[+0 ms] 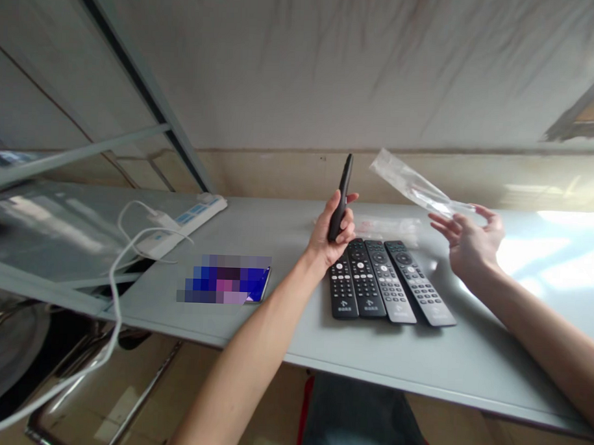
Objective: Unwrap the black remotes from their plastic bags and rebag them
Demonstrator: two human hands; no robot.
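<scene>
My left hand (pixel 332 230) is wrapped round a black remote control (pixel 342 198), held nearly upright with its narrow side towards me. On the right, my right hand (pixel 472 238) pinches one end of a clear plastic sleeve (pixel 412 184), which slants up and to the left in the air. Between and below the hands, several remote controls (pixel 383 284) lie side by side on the grey table (pixel 303 333), buttons up. More clear plastic sleeves (pixel 387 227) lie flat behind them, partly hidden by my left hand.
A phone (pixel 258 285), partly blurred out, lies left of my left forearm. Further left stands a white power strip (pixel 184 225) with a white cable (pixel 114 287) hanging over the table edge. A metal frame (pixel 150 94) rises at the left, and a wall (pixel 289 173) runs behind the table.
</scene>
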